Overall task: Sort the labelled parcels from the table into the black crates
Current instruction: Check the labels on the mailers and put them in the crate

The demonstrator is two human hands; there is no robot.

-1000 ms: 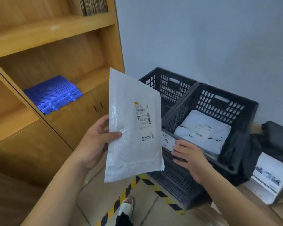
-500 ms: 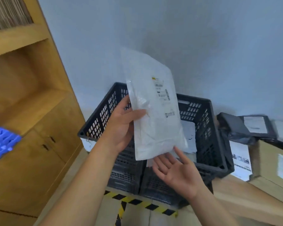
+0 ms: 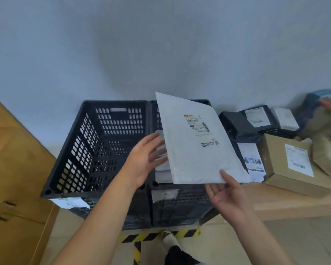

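Both my hands are flat-fingered on the mailer point(image 3: 197, 142): my right hand point(image 3: 227, 197) has its thumb on the near edge and its palm turned up just below, and my left hand point(image 3: 143, 159) has straight, spread fingers at the mailer's left edge. Whether the left fingertips touch it I cannot tell; they blur there. Neither hand curls round anything.

The mailer is a white padded envelope, matte and faintly bubbled, tilted, over the right crate point(image 3: 180, 205). Its printed label has a yellow mark and barcodes too small to read. It hides most of that crate's inside; only slivers of white parcels show at its left side.

The left crate point(image 3: 96, 150) is black plastic lattice with slotted walls and a handle cutout; a crumpled paper tag hangs on its near rim.

On the wooden table point(image 3: 294, 205) to the right lie a brown cardboard box point(image 3: 275, 161) with a label, black poly bags point(image 3: 237, 125) and a white printed packet, partly covered. Farther parcels blur at the frame's edge.
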